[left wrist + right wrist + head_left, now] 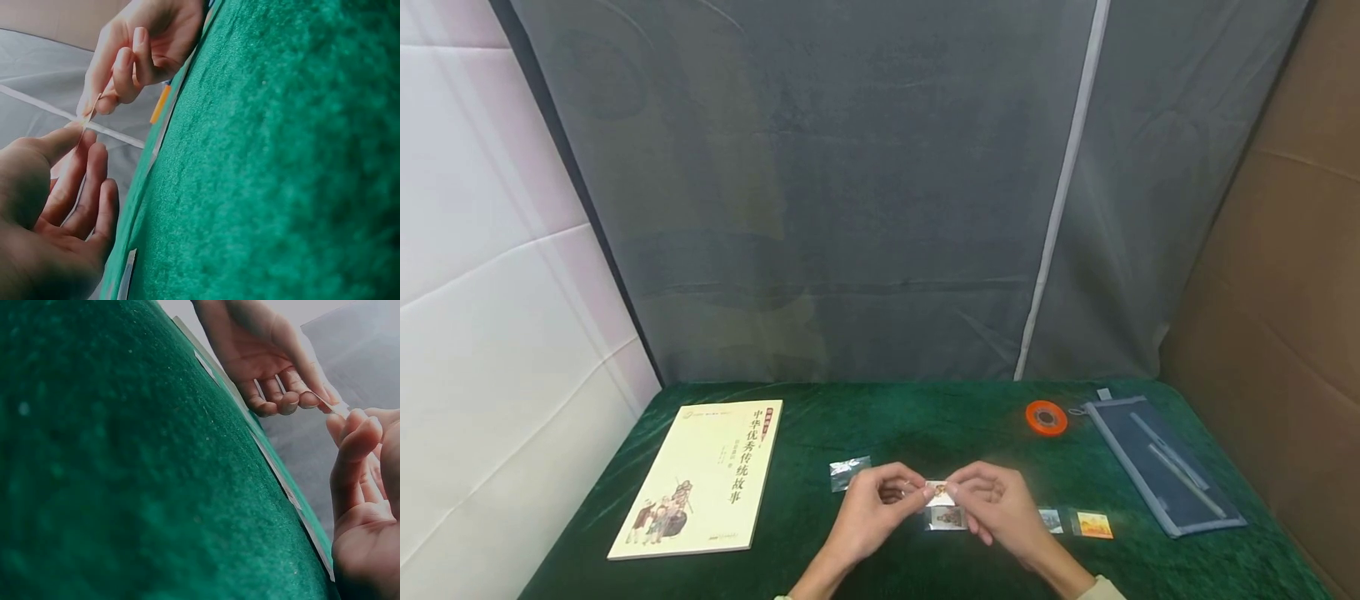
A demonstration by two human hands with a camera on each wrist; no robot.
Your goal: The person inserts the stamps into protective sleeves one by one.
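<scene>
Both hands hold up a small white stamp-like picture card (939,493). My left hand (877,506) pinches its left edge between thumb and index finger. At its right edge, the thumb and index finger of my right hand (1000,510) pinch it too. From the left wrist view, the card (91,113) appears thin and nearly edge-on, raised off the green cloth. Just below the hands lies a dark picture card in a clear sleeve (947,518). Close by my right wrist are a bluish card (1050,521), partly hidden by the hand, and a yellow-orange card (1094,525).
A crinkled clear plastic sleeve (848,473) lies behind my left hand. To the left is a cream book (707,475). An orange round disc (1046,418) and a grey-blue zip pouch (1165,463) with slim tools inside lie right, on the green cloth (880,417).
</scene>
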